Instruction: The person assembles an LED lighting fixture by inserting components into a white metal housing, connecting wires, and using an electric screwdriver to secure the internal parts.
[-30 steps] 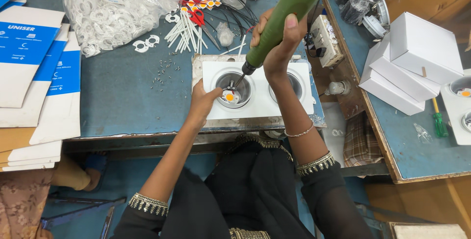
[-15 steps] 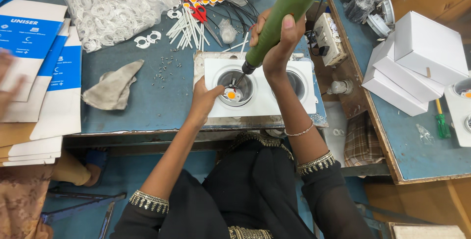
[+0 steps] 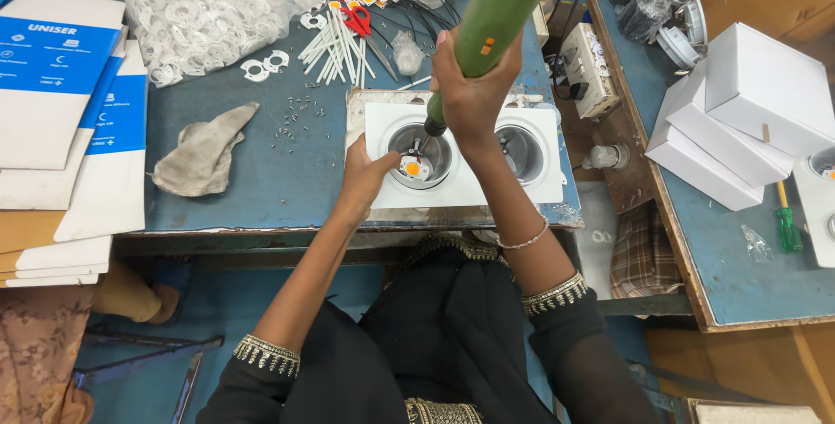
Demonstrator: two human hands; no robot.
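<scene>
While the right hand [image 3: 474,98] grips the green electric screwdriver [image 3: 500,6] upright, tip down in the left cup, the left hand [image 3: 365,176] pinches the white twin-cup light fixture [image 3: 461,185] at the blue table's [image 3: 226,206] near edge — rigid, likely light, best steadied by its flat rim.
</scene>
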